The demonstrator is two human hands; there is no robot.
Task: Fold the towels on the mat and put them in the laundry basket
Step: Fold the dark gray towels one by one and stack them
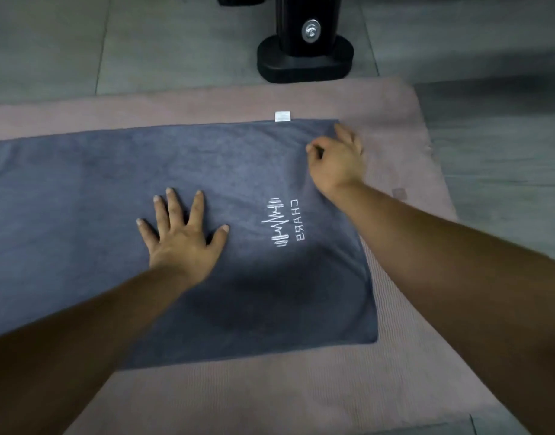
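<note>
L hand [182,237] lies flat, fingers straight & spread, palm pressing the towel [81,199], nothing gripped. R hand [336,161] sits on the towel's far corner, thumb & forefinger curled in as if pinching the cloth. The contact itself is hidden under the hand, so prob. a grip, not certain. The towel is spread flat under both hands and runs out of frame past the L hand. Its logo [282,222] lies between the hands, and a white label [282,116] pokes out just beyond the R hand.

Risks, as I judge them:
- A one-corner pinch could mean the near corner lags, giving a skewed fold w/ edges off.
- If the L hand eases up, the whole towel may drag instead of creasing.
- Plush cloth could bunch under the palm.
- The basket is not in view, so the carry is blind for now.

Under the towel is a pinkish ribbed mat [301,397], showing beyond and to the near side of the hands. Past it is a grey tiled floor [160,42]. A black stand base [304,62] w/ a bolt sits beyond the R hand, close to the mat's edge.
</note>
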